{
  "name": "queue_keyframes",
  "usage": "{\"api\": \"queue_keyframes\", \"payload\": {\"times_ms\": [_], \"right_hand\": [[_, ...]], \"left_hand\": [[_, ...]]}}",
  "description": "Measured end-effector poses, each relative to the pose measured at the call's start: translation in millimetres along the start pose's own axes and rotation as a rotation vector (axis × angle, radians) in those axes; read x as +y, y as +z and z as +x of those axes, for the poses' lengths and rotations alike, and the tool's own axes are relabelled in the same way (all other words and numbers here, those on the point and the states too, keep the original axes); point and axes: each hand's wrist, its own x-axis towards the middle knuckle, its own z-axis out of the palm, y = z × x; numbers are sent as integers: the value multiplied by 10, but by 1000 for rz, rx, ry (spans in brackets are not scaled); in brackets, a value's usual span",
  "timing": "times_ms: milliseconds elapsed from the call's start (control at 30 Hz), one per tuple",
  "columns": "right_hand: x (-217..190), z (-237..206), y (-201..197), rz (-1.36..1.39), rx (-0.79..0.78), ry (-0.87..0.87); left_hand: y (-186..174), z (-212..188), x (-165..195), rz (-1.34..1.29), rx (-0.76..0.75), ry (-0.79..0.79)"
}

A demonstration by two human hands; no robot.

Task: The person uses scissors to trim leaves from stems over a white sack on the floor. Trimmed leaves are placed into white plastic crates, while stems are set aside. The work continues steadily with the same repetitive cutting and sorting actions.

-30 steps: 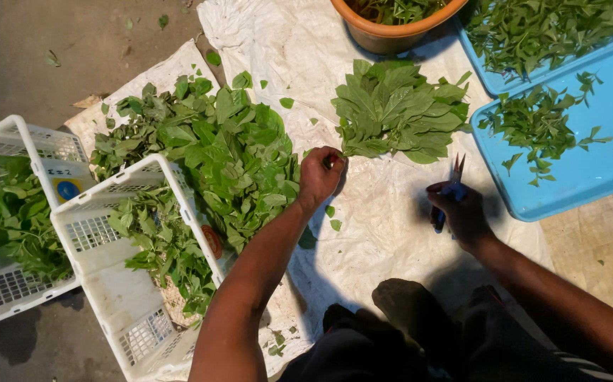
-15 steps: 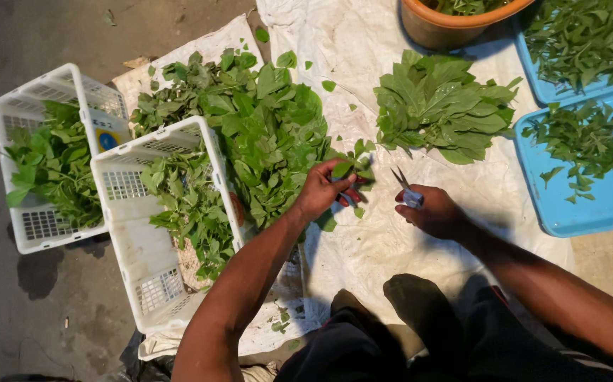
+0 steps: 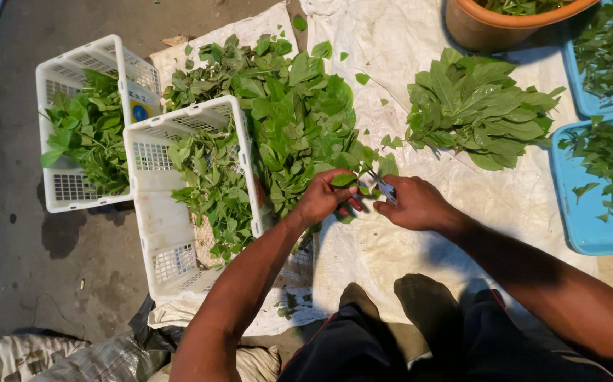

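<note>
My left hand (image 3: 324, 196) grips a leafy green sprig (image 3: 370, 159) pulled from the big loose pile of greens (image 3: 285, 113) on the white sheet (image 3: 391, 240). My right hand (image 3: 413, 204) holds small scissors (image 3: 383, 187), their blades touching the sprig's stem between my two hands. A neat heap of cut leaves (image 3: 480, 117) lies on the sheet beyond my right hand.
Two white plastic crates (image 3: 152, 212) (image 3: 59, 191) with greens stand at left on the grey floor. Blue trays (image 3: 589, 233) with sprigs sit at right. An orange basin (image 3: 497, 28) stands at the top. My knees are at the bottom.
My left hand lifted a sprig from the pile and my right hand brought the scissors over to meet it. The view shifted right.
</note>
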Motion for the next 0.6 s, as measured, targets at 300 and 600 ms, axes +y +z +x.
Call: {"api": "queue_keyframes", "payload": {"times_ms": [300, 600], "right_hand": [[110, -169, 82, 174, -50, -130], [-201, -62, 308, 747, -219, -122]], "left_hand": [[-101, -42, -89, 36, 157, 37], [-83, 106, -361, 26, 235, 244]]}}
